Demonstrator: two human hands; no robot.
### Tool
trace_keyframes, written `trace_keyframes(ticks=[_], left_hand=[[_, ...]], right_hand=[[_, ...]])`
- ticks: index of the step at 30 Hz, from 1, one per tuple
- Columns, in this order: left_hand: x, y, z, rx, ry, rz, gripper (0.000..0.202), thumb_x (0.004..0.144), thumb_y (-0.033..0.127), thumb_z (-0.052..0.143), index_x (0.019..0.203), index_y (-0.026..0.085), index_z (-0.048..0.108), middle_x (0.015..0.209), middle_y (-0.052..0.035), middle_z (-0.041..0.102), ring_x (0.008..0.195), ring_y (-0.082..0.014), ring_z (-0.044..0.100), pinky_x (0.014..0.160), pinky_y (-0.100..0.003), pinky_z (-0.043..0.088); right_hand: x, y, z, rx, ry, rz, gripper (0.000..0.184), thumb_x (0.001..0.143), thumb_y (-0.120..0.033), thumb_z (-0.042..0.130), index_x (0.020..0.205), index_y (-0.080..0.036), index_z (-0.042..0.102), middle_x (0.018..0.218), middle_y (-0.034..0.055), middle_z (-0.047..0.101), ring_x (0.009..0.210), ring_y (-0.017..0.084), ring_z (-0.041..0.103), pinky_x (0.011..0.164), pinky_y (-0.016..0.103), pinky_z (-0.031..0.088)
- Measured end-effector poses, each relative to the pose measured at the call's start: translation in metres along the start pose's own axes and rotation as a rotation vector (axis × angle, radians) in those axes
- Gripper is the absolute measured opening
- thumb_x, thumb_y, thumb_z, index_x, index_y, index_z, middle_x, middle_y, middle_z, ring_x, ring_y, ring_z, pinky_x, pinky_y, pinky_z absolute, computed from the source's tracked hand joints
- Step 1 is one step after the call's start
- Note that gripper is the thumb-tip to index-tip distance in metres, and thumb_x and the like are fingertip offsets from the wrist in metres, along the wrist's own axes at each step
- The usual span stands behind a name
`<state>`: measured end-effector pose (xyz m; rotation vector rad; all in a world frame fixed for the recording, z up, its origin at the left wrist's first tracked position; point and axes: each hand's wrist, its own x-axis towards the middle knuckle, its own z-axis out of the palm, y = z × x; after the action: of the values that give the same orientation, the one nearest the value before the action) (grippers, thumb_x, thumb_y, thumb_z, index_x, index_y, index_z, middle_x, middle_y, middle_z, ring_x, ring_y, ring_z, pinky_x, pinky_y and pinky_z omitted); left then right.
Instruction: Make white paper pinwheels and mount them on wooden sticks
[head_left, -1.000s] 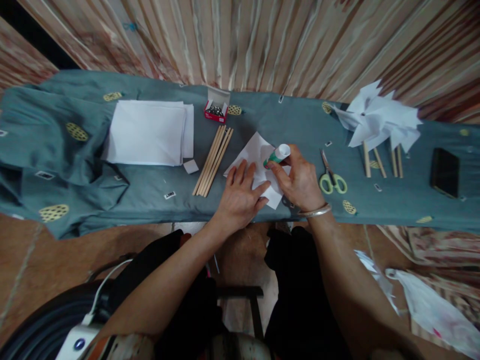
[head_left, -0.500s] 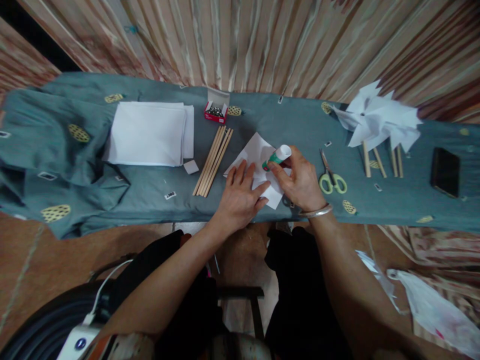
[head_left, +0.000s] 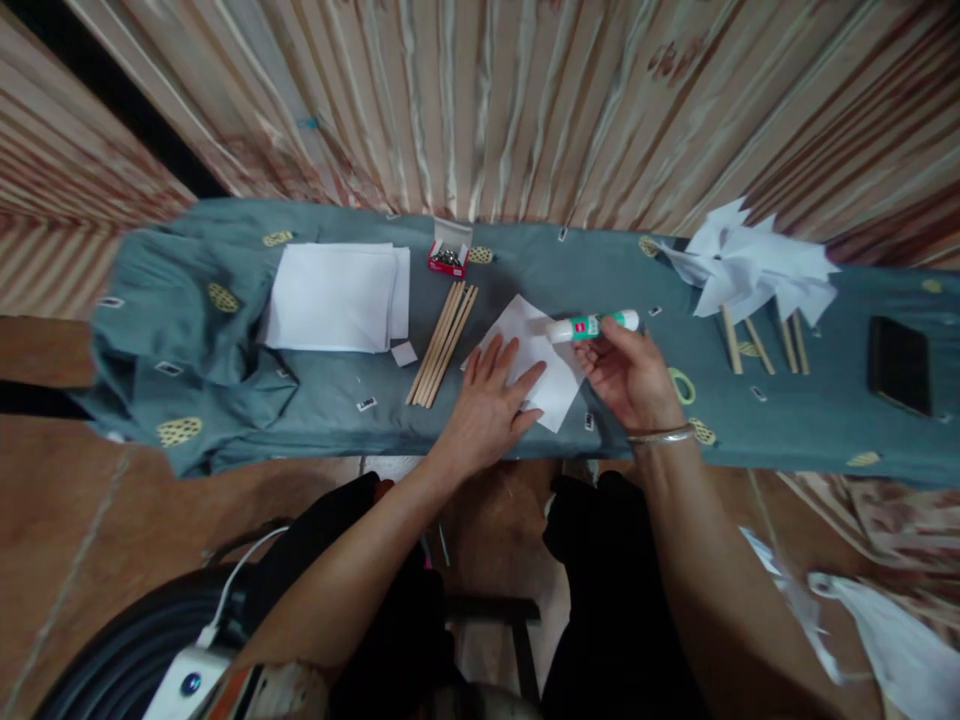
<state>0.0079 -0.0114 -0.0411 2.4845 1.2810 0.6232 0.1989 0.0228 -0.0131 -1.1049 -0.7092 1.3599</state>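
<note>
The right hand (head_left: 630, 375), clamped on the glue stick (head_left: 591, 326), has swung it level — apparently off the paper (head_left: 560, 388) left of that grip, so rubbing seems paused. The left hand (head_left: 487, 412) lies there, fingers apart.

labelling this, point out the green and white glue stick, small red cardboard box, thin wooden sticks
Green and white glue stick (head_left: 588, 327), head view: printed barrel.
Small red cardboard box (head_left: 445, 268), head view: front wall.
Thin wooden sticks (head_left: 439, 345), head view: middle of one.

The left hand (head_left: 487, 408) rests, fingers spread, on a flat white paper sheet (head_left: 559, 385) while the right hand (head_left: 636, 382) holds a green-and-white cylindrical glue stick (head_left: 585, 328).
</note>
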Motion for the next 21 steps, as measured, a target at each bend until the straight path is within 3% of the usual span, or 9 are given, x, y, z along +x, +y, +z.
trace_keyframes(ticks=[3, 7, 11, 16, 19, 21], left_hand=[[-0.006, -0.017, -0.021, 0.018, 0.096, -0.016, 0.047, 0.091, 0.035, 0.055, 0.135, 0.02, 0.051, 0.149, -0.0158, 0.043, 0.143, -0.0306, 0.031, 0.114, -0.055, 0.027], [-0.024, -0.054, -0.057, 0.116, 0.25, -0.242, 0.042, 0.085, 0.026, 0.058, 0.126, 0.016, 0.059, 0.134, -0.015, 0.056, 0.125, -0.0311, 0.048, 0.104, -0.051, 0.04], [-0.038, -0.079, -0.074, 0.165, 0.213, -0.364, 0.039, 0.079, 0.022, 0.061, 0.117, 0.014, 0.066, 0.118, -0.0138, 0.066, 0.111, -0.032, 0.056, 0.098, -0.047, 0.046], [-0.034, -0.081, -0.075, 0.107, 0.159, -0.399, 0.033, 0.079, 0.019, 0.057, 0.11, 0.017, 0.071, 0.11, -0.0127, 0.071, 0.105, -0.0301, 0.06, 0.095, -0.045, 0.048], [-0.028, -0.072, -0.075, -0.064, 0.262, -0.477, 0.03, 0.078, 0.023, 0.059, 0.104, 0.014, 0.072, 0.104, -0.0139, 0.072, 0.098, -0.0298, 0.064, 0.093, -0.045, 0.048], [-0.022, -0.061, -0.073, -0.344, 0.39, -0.544, 0.03, 0.076, 0.029, 0.064, 0.1, 0.014, 0.072, 0.098, -0.0114, 0.074, 0.088, -0.0258, 0.067, 0.088, -0.041, 0.051]], right_hand=[[-0.003, -0.001, 0.001, 0.057, -0.005, 0.044, 0.018, 0.07, -0.031, 0.08, 0.078, -0.021, 0.067, 0.077, -0.0015, 0.073, 0.072, 0.012, 0.07, 0.078, 0.026, 0.061], [-0.009, 0.001, 0.004, 0.094, -0.029, 0.06, 0.016, 0.07, -0.028, 0.079, 0.08, -0.022, 0.068, 0.085, 0.0005, 0.076, 0.084, 0.017, 0.073, 0.087, 0.031, 0.061], [-0.015, -0.001, 0.009, 0.168, -0.072, 0.092, 0.019, 0.066, -0.025, 0.082, 0.079, -0.021, 0.069, 0.087, 0.0014, 0.077, 0.085, 0.016, 0.074, 0.087, 0.027, 0.06], [-0.021, -0.001, 0.014, 0.232, -0.128, 0.155, 0.021, 0.064, -0.028, 0.083, 0.08, -0.023, 0.07, 0.084, 0.0004, 0.077, 0.082, 0.016, 0.074, 0.08, 0.026, 0.062], [-0.024, -0.001, 0.013, 0.256, -0.152, 0.196, 0.023, 0.067, -0.035, 0.082, 0.082, -0.022, 0.071, 0.08, 0.0013, 0.077, 0.071, 0.013, 0.071, 0.067, 0.022, 0.061], [-0.026, -0.001, 0.011, 0.257, -0.183, 0.2, 0.025, 0.068, -0.038, 0.082, 0.084, -0.021, 0.071, 0.081, 0.0019, 0.077, 0.068, 0.012, 0.07, 0.064, 0.02, 0.059]])
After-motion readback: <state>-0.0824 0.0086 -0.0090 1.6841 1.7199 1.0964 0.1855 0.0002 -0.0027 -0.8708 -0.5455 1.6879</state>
